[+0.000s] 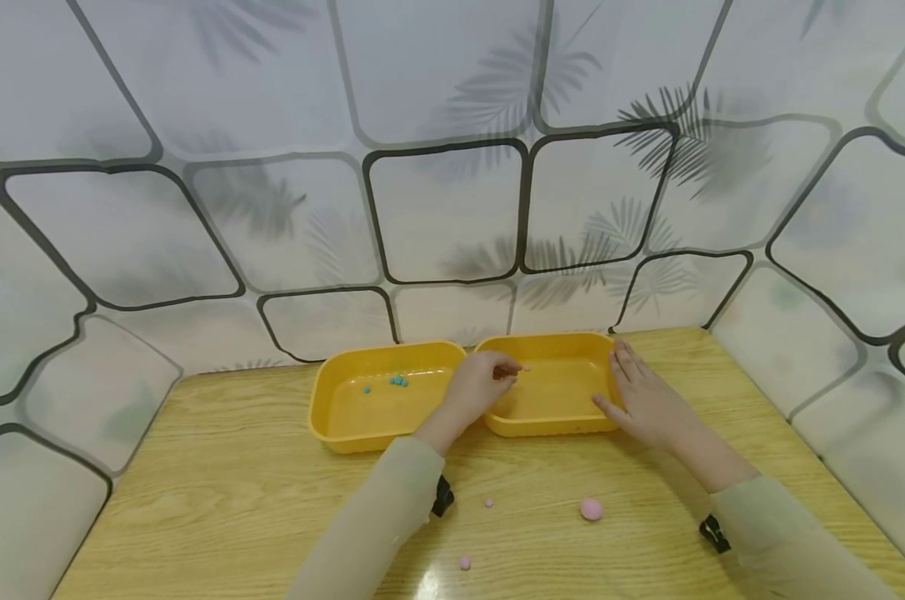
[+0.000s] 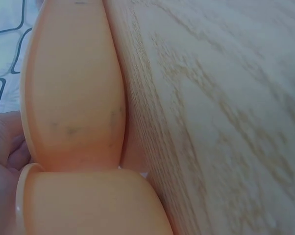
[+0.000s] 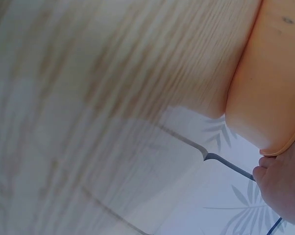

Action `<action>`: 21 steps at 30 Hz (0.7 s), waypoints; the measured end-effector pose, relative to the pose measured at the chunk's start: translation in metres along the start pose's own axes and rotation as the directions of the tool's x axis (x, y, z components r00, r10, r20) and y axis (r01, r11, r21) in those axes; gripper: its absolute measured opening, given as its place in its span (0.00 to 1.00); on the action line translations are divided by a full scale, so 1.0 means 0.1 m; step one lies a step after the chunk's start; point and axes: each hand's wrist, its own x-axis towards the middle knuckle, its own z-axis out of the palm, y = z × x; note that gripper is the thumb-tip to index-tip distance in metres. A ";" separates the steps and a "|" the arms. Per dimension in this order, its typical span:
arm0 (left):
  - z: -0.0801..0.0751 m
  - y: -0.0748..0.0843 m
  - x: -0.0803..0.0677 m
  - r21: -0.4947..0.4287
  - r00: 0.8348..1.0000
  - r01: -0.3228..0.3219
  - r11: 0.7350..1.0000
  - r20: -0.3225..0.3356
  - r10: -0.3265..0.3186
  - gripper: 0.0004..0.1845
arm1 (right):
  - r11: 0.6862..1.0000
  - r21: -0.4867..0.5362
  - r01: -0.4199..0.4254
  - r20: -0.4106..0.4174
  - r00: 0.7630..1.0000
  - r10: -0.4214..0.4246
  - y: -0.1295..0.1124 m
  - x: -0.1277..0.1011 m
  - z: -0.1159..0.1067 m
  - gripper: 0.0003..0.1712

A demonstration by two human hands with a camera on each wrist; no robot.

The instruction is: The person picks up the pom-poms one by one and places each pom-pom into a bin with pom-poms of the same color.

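Observation:
My left hand (image 1: 481, 385) is over the left side of the right yellow tray (image 1: 550, 427), its fingers bent. At its fingertips is a tiny pink ball (image 1: 527, 367), which the fingers appear to pinch. My right hand (image 1: 647, 404) lies along the right rim of the same tray with straight fingers, the thumb reaching over the rim. In the left wrist view the yellow trays (image 2: 74, 88) hide most of the left hand (image 2: 3, 171). In the right wrist view the right hand (image 3: 284, 183) touches the end of the tray (image 3: 270, 83).
Several small teal balls (image 1: 398, 380) lie in the left yellow tray (image 1: 362, 443), side by side with the right one. On the wooden table (image 1: 220, 483) nearer me are a larger pink ball (image 1: 591, 508) and two tiny ones. Patterned panels (image 1: 452, 217) stand behind and beside the table.

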 end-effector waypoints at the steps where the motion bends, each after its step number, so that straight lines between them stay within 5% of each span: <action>1: 0.00 0.00 -0.01 -0.004 1.000 -0.008 1.000 -0.008 0.007 0.09 | 1.000 -0.005 0.001 -0.001 1.000 -0.001 0.00 0.00 0.00 0.53; 13: -0.02 -0.04 -0.09 -0.048 0.999 -0.017 0.999 -0.030 0.016 0.08 | 1.000 -0.019 0.012 -0.007 1.000 -0.012 0.02 -0.01 0.01 0.52; 21: -0.09 -0.06 -0.22 -0.176 0.999 0.016 0.984 -0.034 -0.022 0.10 | 1.000 -0.026 0.014 -0.012 1.000 -0.014 0.04 0.01 0.04 0.52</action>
